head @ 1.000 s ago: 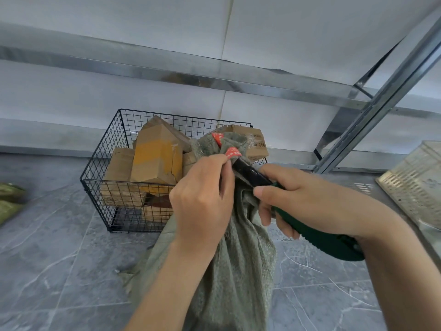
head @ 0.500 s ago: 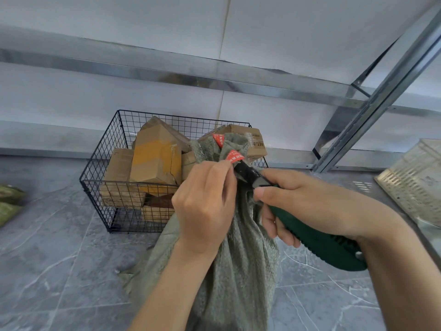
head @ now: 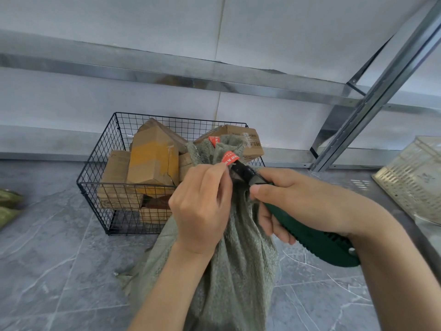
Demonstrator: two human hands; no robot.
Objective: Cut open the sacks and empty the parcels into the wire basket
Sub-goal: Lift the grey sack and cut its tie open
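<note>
Sack (head: 238, 271): green weave, upright on the grey floor (head: 59, 271) just before the basket (head: 100, 163), neck bunched and bound with a red tie (head: 229, 157). My left hand (head: 202, 206) pinches that tie between thumb and fingers. My right hand (head: 298, 199) is clenched round the green knife (head: 310, 237) — its dark tip lies against the neck, just under the tie. Basket holds cardboard parcels (head: 152, 158), piled above the rim. Further green sacks (head: 9, 206) at far left; pale crate (head: 415, 177) at right — both well apart.
</note>
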